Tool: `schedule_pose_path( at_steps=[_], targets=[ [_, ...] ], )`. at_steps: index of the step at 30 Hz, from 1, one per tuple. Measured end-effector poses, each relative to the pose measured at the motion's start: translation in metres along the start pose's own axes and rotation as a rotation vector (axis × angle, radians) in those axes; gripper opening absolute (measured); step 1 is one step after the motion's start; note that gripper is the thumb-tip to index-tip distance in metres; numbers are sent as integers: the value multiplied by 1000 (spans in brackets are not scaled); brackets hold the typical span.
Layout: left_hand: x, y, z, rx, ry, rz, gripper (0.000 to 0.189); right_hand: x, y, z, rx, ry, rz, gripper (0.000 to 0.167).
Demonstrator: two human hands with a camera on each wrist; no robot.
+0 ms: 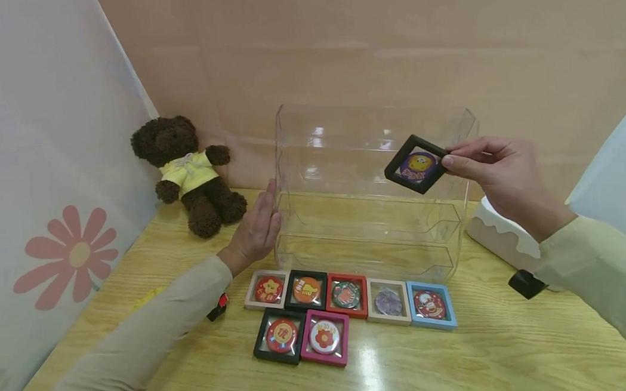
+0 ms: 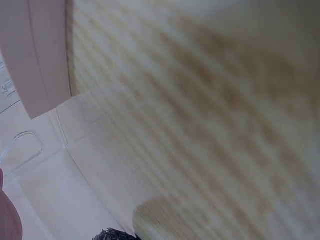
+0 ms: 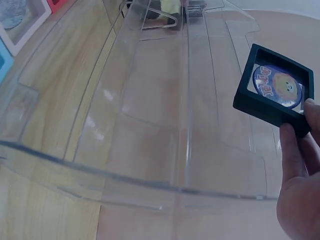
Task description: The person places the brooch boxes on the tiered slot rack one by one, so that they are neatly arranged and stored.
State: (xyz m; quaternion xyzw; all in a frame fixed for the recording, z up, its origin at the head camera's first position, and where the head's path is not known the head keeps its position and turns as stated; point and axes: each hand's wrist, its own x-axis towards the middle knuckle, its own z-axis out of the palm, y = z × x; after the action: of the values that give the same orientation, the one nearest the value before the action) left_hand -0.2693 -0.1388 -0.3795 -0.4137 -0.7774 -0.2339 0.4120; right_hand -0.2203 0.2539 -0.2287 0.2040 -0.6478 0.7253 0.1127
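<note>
Display stand point(image 1: 370, 156): clear plastic, smooth, glossy, with bright reflections on its tiers.
Black frame point(image 1: 416, 164): matt black rim, glossy transparent film over a printed badge.
Framed badges point(image 1: 346, 304) in a row: matt rims in beige, black, red, blue and pink; shiny film fronts.
Table point(image 1: 463, 360): light wood grain, smooth, with a sheen.
Teddy bear point(image 1: 188, 173): dark brown plush, fuzzy; yellow cloth shirt.
Sleeve point(image 1: 139, 343): beige woven cloth, matt.
Flower panel point(image 1: 48, 176): matt, whitish, translucent.
</note>
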Motion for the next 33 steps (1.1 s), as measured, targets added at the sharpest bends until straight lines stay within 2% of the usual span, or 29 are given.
schedule_pose_path(
  at_steps=[7,13,18,25,33],
  targets=[
    [0,1,-2,5,-12,-2,56,17,1,20,-107,38,-8,12],
    [-1,3,-4,5,-10,7,56,32,6,37,-124,19,-36,11],
    [-1,3,-4,-4,-19,9,57,41,13,52,-216,1,-37,6],
    [-1,5,-2,4,-18,11,56,46,22,70,-386,-22,14,5],
    [-2,6,0,14,-17,6,56,45,28,74,-515,-37,42,4]
  ],
)
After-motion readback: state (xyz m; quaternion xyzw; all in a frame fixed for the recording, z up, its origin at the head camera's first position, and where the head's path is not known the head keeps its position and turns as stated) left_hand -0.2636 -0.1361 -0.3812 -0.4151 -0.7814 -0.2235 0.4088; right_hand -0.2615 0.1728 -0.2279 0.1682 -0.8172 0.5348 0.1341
